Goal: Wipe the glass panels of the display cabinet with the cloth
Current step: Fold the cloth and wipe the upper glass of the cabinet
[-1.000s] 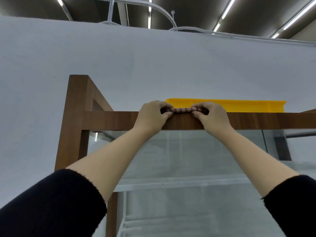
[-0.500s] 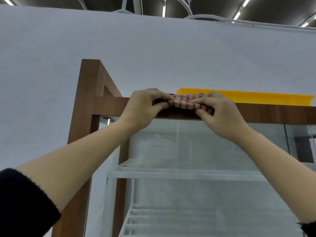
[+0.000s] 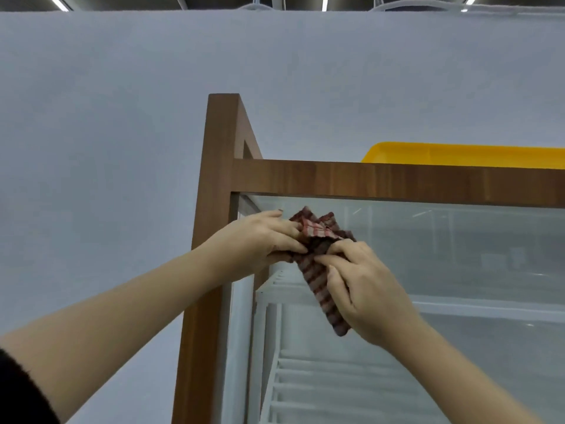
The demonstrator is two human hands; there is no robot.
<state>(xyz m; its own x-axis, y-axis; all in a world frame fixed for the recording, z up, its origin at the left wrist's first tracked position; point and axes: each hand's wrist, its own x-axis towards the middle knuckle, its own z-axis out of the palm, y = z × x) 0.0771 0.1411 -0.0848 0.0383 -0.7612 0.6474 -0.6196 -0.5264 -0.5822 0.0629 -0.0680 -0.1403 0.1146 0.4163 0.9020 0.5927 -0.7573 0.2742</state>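
Observation:
A red and white checked cloth (image 3: 318, 270) hangs crumpled in front of the upper left corner of the cabinet's front glass panel (image 3: 443, 255). My left hand (image 3: 263, 240) pinches its upper left part, near the wooden corner post. My right hand (image 3: 363, 289) grips its lower right part, fingers folded over the fabric. The display cabinet has a brown wooden frame (image 3: 382, 182) and glass sides. Whether the cloth touches the glass I cannot tell.
A yellow tray (image 3: 458, 153) sits on top of the cabinet, at the right. White wire shelves (image 3: 336, 377) show behind the glass. A pale grey wall fills the left and the background. Ceiling lights run along the top edge.
Both hands have come down from the cabinet's top rail with the cloth, which is now off the top and in front of the glass. The camera has shifted, so the cabinet sits further right.

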